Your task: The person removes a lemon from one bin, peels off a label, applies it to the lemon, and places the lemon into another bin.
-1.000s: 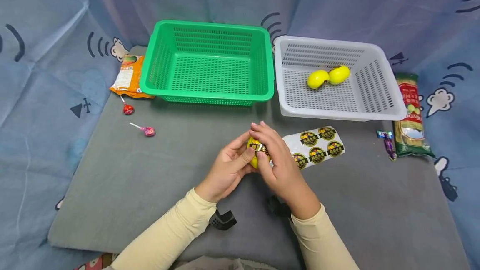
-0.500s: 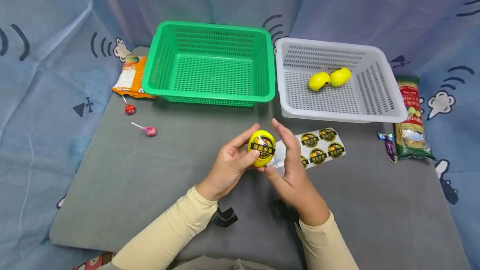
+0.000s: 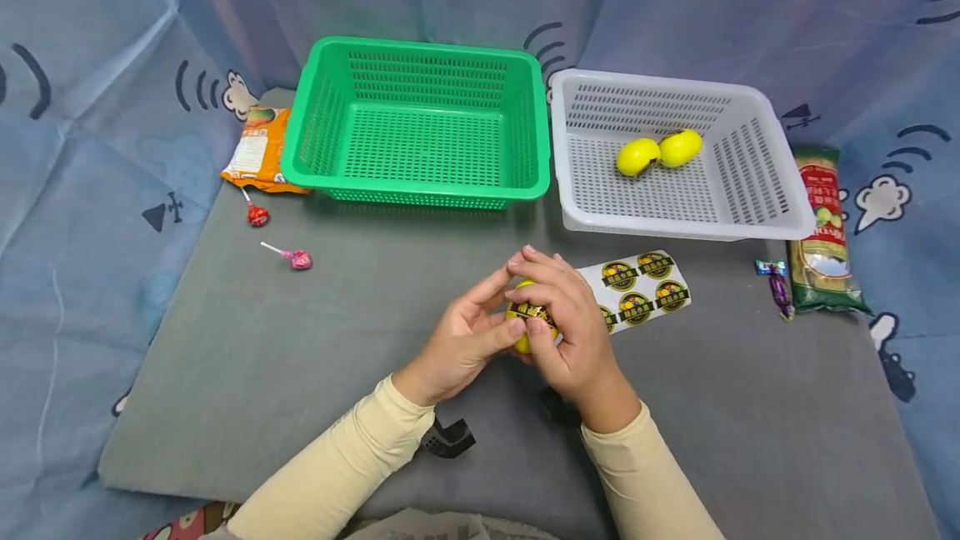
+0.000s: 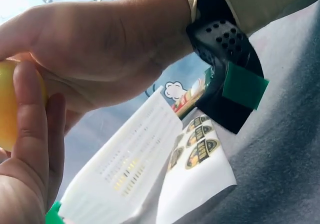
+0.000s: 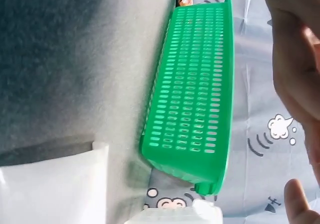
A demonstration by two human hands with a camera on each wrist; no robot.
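Note:
My left hand [image 3: 459, 347] holds a yellow oval fruit [image 3: 522, 346], lemon-like in shape, above the grey table. A black-and-gold round label [image 3: 529, 312] lies on the fruit's upper side, partly covered by fingers. Curled over that fruit from the right is my right hand [image 3: 577, 332], its thumb on the label. In the left wrist view only part of the fruit [image 4: 7, 109] shows between the fingers. Just right of the hands lies a white sheet of round stickers [image 3: 609, 300], its left end hidden behind the right hand.
A green basket [image 3: 420, 190] stands at the back, beside a white basket [image 3: 675, 227] holding two yellow fruits [image 3: 638, 157]. At left are an orange packet [image 3: 255, 152] and two lollipops [image 3: 300, 260]. Farther right lie a purple-wrapped candy [image 3: 780, 294] and a green-and-red packet [image 3: 825, 232].
Half a second ago the right hand was opened away from the fruit, showing the whole label. It has closed over the fruit again, while the left hand kept its hold.

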